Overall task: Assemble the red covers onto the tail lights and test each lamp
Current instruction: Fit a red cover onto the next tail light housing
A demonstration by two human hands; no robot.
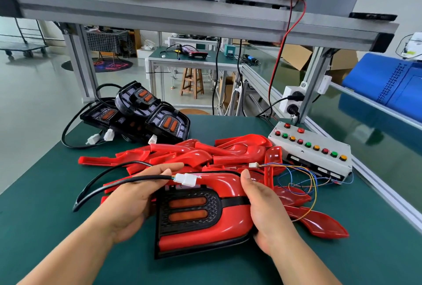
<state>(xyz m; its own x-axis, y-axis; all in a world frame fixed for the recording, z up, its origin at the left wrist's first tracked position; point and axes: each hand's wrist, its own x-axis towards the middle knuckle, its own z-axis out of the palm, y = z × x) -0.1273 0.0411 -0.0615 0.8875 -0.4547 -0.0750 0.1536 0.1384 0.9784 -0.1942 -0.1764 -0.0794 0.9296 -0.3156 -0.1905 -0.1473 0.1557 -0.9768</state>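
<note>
- One black plastic tail light (189, 211), glossy red cover (230, 214) fitted, is being held near-centre over the green mat (68, 227), its long axis running left to right.
- Left hand (130, 200) is gripping its left edge and also pinching the black cable (127, 180) beside the white lamp plug (187, 179).
- Right hand (265, 207) is curling around its right edge.
- Small white tester plug (253, 165) on coloured wires is lying just far-right of the lamp plug, nearer the right hand, and is probably mating next.

Bare green table mat (45, 193) gives room left and near right. A heap of glossy red plastic covers (205, 154) blocks the middle; thin coloured wires (314, 182) trail from the white button box (319, 154).
</note>
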